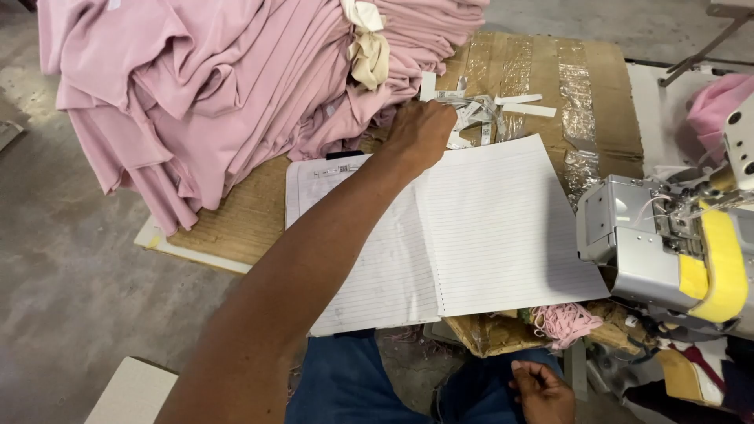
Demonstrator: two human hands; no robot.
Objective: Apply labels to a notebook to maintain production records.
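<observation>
Here your left hand [420, 129] curls loosely over the small white labels [479, 114] heaped near the cardboard worktop's [605, 102] far edge, beyond the open lined notebook [487, 235]; whether it pinches one, I cannot tell. Your right hand [543, 390] rests half-curled and empty on your lap.

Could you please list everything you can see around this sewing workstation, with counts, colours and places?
Garment pile: one stack, pink, far left of the table.
Cloth tie: one, cream, knotted on the pile.
Label strips: a small heap, count unclear, white, beyond the notebook.
Notebook: one, open, white lined pages, table centre.
Cardboard table cover: one, brown, patched with clear tape.
Sewing machine: one, grey with yellow padding, right edge.
Thread tangle: one, pink, near table edge.
Box: one, white, floor at lower left.
Left hand: reaching over the notebook, fingers on the label strips.
Right hand: low by the lap, fingers curled, nothing visibly held.
</observation>
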